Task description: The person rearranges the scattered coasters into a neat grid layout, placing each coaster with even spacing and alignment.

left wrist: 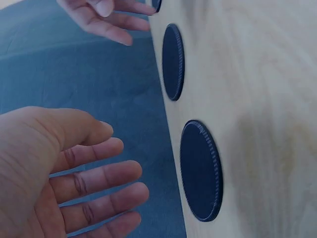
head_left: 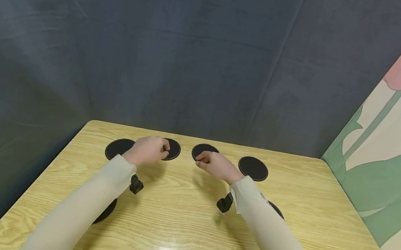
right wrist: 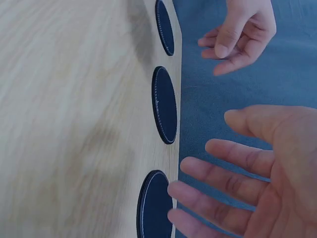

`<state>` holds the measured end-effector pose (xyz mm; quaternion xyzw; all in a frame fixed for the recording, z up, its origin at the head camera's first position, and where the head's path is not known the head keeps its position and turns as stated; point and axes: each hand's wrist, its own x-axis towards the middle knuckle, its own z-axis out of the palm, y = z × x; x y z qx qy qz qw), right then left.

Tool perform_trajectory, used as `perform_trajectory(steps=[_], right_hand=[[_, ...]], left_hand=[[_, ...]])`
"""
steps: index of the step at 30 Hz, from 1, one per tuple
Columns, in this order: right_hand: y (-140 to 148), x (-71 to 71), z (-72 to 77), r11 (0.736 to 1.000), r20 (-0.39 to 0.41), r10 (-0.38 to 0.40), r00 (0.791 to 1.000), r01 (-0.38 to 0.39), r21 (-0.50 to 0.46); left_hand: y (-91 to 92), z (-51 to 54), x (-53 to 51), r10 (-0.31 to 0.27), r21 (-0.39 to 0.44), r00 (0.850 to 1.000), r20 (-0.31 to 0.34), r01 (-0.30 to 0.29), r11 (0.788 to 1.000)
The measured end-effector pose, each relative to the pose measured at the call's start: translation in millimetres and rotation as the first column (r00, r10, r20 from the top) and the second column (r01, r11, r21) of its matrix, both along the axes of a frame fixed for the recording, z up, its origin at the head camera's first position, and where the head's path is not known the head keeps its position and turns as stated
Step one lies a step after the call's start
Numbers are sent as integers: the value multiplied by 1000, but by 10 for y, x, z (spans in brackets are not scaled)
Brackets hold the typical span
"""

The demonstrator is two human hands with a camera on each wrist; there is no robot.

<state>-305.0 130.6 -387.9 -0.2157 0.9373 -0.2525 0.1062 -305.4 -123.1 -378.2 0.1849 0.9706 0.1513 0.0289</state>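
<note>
My left hand (head_left: 148,150) hovers above the table near a black round coaster (head_left: 173,150) at the back, holding nothing. In the left wrist view the fingers of that hand (left wrist: 94,183) are loosely bent and apart from the stitched coaster (left wrist: 200,171). My right hand (head_left: 219,166), likewise empty, hangs in the air beside another black coaster (head_left: 204,149), partly covering it. The right wrist view shows its relaxed, spread fingers (right wrist: 223,181), with two fingertips overlapping a coaster (right wrist: 156,208); whether they touch it I cannot tell.
Further black coasters lie at the back left (head_left: 118,148) and back right (head_left: 253,169). Two more, a left one (head_left: 106,213) and a right one (head_left: 276,210), are partly hidden by my sleeves. A dark curtain (head_left: 195,55) hangs behind the wooden table (head_left: 179,217); a painted wall (head_left: 392,171) stands right.
</note>
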Motion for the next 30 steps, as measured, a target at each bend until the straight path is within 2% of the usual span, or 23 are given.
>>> perform_trajectory(steps=[7, 8, 12, 14, 15, 19, 21, 24, 27, 30], right_hand=[[-158, -263, 72, 988, 155, 43, 987, -19, -154], [-184, -271, 123, 980, 199, 51, 979, -11, -200], [-294, -424, 121, 928, 327, 71, 942, 57, -367], [-359, -491, 99, 895, 369, 75, 926, 101, -435], [-387, -544, 40, 880, 377, 75, 923, 117, -461], [-494, -608, -81, 808, 429, 80, 900, 194, -557], [-530, -625, -159, 774, 448, 80, 891, 228, -591], [-570, -626, -250, 733, 455, 74, 887, 261, -628], [-595, -604, -310, 724, 454, 50, 889, 281, -630], [-607, -596, -366, 729, 465, 0, 885, 318, -606]], left_hand=[[-107, 130, -182, 37, 139, 999, 3, -37, 990], [-117, 140, -200, 47, 166, 999, 8, -48, 985], [-174, 113, -294, 95, 268, 995, 18, -97, 959], [-213, 72, -344, 114, 331, 993, 21, -114, 937], [-237, 42, -368, 124, 365, 992, 23, -123, 923], [-325, -94, -426, 167, 481, 985, 41, -166, 861], [-360, -170, -450, 190, 522, 980, 58, -192, 831], [-396, -270, -477, 221, 557, 972, 75, -224, 799], [-411, -342, -487, 255, 589, 962, 99, -263, 764], [-414, -387, -483, 288, 605, 949, 129, -305, 736]])
